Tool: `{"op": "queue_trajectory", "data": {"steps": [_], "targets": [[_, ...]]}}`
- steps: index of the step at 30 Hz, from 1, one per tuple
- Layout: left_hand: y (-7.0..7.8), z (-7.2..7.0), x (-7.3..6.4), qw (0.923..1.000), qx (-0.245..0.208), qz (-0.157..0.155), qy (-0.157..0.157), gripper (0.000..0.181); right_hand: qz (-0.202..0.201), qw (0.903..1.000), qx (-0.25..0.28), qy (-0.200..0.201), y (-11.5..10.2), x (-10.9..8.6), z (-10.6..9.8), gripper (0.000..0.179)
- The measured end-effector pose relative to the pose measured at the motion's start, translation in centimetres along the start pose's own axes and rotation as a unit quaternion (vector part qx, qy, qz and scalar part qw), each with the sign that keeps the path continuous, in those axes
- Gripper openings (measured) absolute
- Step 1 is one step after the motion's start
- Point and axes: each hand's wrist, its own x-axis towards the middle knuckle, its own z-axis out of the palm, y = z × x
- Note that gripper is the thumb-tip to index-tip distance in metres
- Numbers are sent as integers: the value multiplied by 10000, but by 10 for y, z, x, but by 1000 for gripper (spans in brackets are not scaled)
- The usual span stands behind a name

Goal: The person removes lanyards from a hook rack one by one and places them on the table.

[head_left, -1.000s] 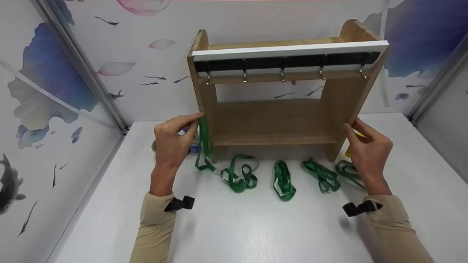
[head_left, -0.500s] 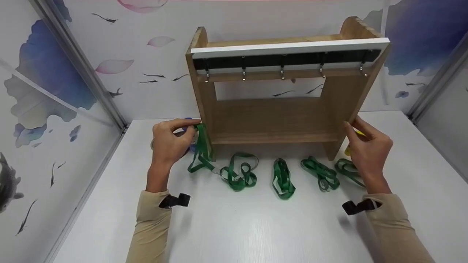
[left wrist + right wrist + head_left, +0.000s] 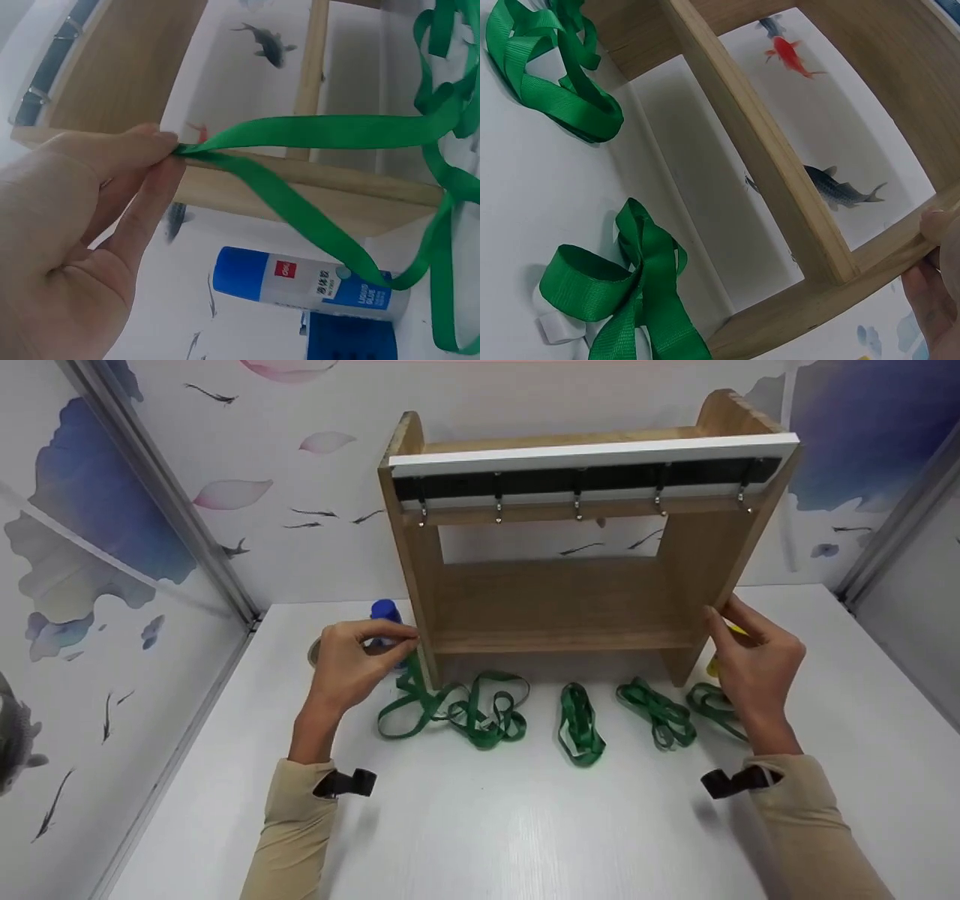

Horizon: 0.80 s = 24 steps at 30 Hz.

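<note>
My left hand (image 3: 349, 656) pinches a flat green ribbon (image 3: 322, 131) between thumb and fingertips, just outside the left side panel of a wooden rack (image 3: 562, 607). From the pinch, two strands run down to loose loops on the table. The rack stands upright, with a row of metal hooks (image 3: 577, 506) under its white front strip; nothing hangs on them. My right hand (image 3: 757, 667) holds the front edge of the rack's right panel between thumb and fingers. In the right wrist view, only part of the right hand (image 3: 934, 285) shows, at that panel's edge.
Along the rack's front lie more green ribbon bundles (image 3: 580, 725), with a looser tangle (image 3: 487, 716) by the left leg. A liquid glue bottle (image 3: 307, 281) with a blue cap stands left of the rack. Something yellow (image 3: 712, 666) is partly hidden behind my right hand.
My left hand has moved down along the left panel, and the ribbon below it has slackened into wider loops. The blue cap has come into view. My right hand stays on the panel.
</note>
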Motion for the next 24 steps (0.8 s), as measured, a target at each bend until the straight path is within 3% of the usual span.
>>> {"op": "queue_trajectory", "data": {"steps": [6, 9, 12, 16, 20, 24], "targets": [[-8, 11, -6, 9950, 170, -140, -970, 21, -81, 9999, -12, 77, -1, 2, 0, 39], [-14, 26, -10, 9866, 517, -408, -1491, 23, -52, 10000, -42, 62, -2, 2, 0, 39], [-19, 44, -14, 9766, 927, -668, -1823, 25, -43, 10000, -62, 43, -2, 1, 0, 40], [-23, 62, -19, 9637, 1498, -956, -1995, 29, -51, 10000, -62, 25, -1, 0, 1, 40], [-27, 70, -22, 9520, 1909, -1261, -2033, 31, -40, 10000, -59, 23, -1, 0, 1, 39], [-33, 70, -24, 9484, 1965, -1491, -1994, 26, 3, 10000, -86, 1, 0, 0, 0, 39]]}}
